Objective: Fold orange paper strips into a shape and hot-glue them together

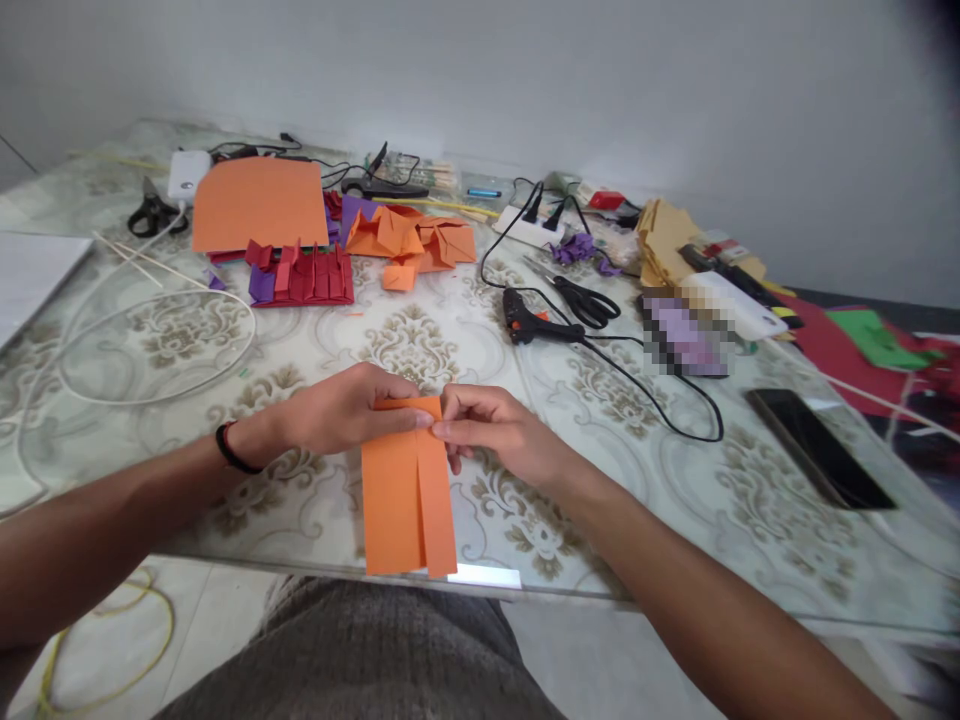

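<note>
Near the table's front edge is a sheet of orange paper point(392, 505), with a narrow strip folded over along its right side. My left hand point(349, 408) grips its top end, thumb lying across the front and fingers behind. My right hand point(495, 425) pinches the top right corner beside the left thumb, at the folded strip. The lower end of the paper hangs free of both hands and reaches the table edge. Some fingertips are hidden behind the paper.
A glue gun point(536, 325) and black-handled scissors point(585, 298) lie beyond my right hand. Folded red paper point(311, 277), orange pieces point(442, 240) and a large orange sheet point(259, 205) lie at the back left. A phone point(821, 447) rests at right; a white cable point(157, 402) loops at left.
</note>
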`<move>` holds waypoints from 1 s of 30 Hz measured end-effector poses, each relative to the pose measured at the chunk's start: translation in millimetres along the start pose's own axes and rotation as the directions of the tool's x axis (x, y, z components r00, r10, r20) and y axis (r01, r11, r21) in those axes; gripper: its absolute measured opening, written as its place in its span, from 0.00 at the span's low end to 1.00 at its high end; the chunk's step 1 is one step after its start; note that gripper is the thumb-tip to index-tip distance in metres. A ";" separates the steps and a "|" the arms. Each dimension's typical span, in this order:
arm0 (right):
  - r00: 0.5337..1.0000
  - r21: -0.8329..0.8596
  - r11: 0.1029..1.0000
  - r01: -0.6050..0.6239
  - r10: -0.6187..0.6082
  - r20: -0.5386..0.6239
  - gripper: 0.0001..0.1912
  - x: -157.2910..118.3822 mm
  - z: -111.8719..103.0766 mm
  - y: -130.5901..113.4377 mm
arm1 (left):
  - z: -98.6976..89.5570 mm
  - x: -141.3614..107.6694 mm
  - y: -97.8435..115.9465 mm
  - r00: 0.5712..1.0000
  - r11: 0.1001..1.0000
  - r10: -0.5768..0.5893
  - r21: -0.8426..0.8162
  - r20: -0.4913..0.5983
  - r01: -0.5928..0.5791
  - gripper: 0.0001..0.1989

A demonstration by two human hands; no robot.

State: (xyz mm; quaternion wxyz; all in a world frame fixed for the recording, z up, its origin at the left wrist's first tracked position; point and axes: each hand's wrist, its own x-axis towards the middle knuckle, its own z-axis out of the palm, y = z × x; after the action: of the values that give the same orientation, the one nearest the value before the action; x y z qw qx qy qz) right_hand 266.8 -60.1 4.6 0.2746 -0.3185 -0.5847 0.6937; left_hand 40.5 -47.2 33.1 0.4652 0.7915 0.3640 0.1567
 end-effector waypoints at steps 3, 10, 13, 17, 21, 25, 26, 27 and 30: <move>1.000 0.011 1.000 0.014 -0.014 -0.010 0.19 0.0 1.7 -1.3 | 0.2 -0.3 -0.3 1.000 1.000 0.000 -0.009 0.007 0.000 0.18; 0.993 0.022 0.997 0.077 -0.074 -0.094 0.15 2.0 3.3 0.8 | 4.0 0.1 -0.9 0.999 1.000 0.027 0.011 0.027 -0.027 0.19; 0.988 0.034 0.996 0.080 -0.075 -0.133 0.15 3.0 3.4 4.0 | 4.0 0.6 -2.1 1.000 0.999 0.024 0.038 -0.015 -0.023 0.20; 0.983 0.037 0.996 0.082 -0.075 -0.165 0.13 3.9 2.4 6.2 | 3.1 1.2 -2.6 0.998 0.999 -0.005 0.036 -0.062 0.007 0.20; 0.979 0.067 0.996 0.063 -0.049 -0.199 0.13 4.9 2.3 4.6 | 5.1 1.1 -2.7 0.994 0.999 -0.015 0.040 -0.105 0.020 0.19; 0.976 0.067 0.997 0.030 -0.014 -0.217 0.14 5.6 3.2 2.3 | 9.5 1.0 -2.6 0.991 0.996 0.009 0.086 -0.135 0.002 0.19; 0.976 0.052 0.998 0.031 -0.019 -0.219 0.13 5.5 3.4 2.0 | 10.6 1.0 -2.2 0.991 0.995 0.022 0.099 -0.135 -0.008 0.18; 0.975 0.032 0.999 0.036 -0.028 -0.220 0.12 5.4 3.7 1.7 | 11.6 0.9 -1.5 0.991 0.994 0.031 0.107 -0.133 -0.017 0.18; 0.978 -0.048 0.998 0.046 -0.055 -0.204 0.08 4.6 5.2 0.9 | 13.6 0.7 0.8 0.989 0.992 0.048 0.119 -0.139 -0.032 0.15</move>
State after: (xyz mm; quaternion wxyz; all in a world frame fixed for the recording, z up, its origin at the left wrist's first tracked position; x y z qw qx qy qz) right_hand 259.8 -60.0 3.8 0.3440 -0.3790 -0.5762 0.6372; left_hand 49.3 -55.4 26.6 0.3881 0.8114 0.3885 0.2002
